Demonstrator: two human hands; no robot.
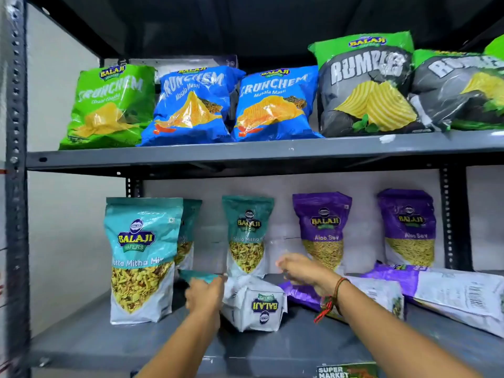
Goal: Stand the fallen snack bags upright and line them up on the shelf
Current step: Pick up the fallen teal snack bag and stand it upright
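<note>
On the lower shelf (109, 342) a teal and white Balaji bag (256, 304) lies fallen, its bottom end toward me. My left hand (204, 296) grips its teal top edge on the left. Just right of the bag and above it, my right hand (302, 268) is blurred, fingers apart, holding nothing that I can see. Two purple bags lie flat to the right, one near my right wrist (376, 290) and one farther right (458, 293). Standing upright are a teal bag at the front left (141, 257), a teal bag behind it (188, 236), another teal bag (246, 236) and two purple Aloo Sev bags (323, 230) (409, 227).
The upper shelf (245, 154) holds a green Crunchem bag (109, 107), two blue Crunchem bags (191, 105) (272, 102) and two grey Rumbles bags (365, 85) (461, 91). A perforated metal post (16, 186) runs down the left side. A green supermarket label (343, 371) sits on the front edge.
</note>
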